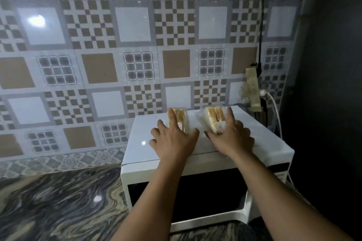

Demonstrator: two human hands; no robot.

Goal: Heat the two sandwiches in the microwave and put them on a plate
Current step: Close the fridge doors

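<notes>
Two sandwiches in clear wrap lie on top of a white microwave (137,143), whose dark door is closed. My left hand (174,139) lies over the left sandwich (182,117) with spread, straight fingers, the index finger on top and the thumb beside its right edge. The right sandwich (212,118) is tilted, and my right hand (233,135) holds it between the thumb at its near left corner and the fingers along its right side. No plate is in view.
The microwave stands on a dark marbled counter (58,201) against a patterned tile wall (101,68). A power strip (252,88) with a black cable and a white cable (275,107) hangs behind its right rear corner. A dark wall (329,103) closes the right side.
</notes>
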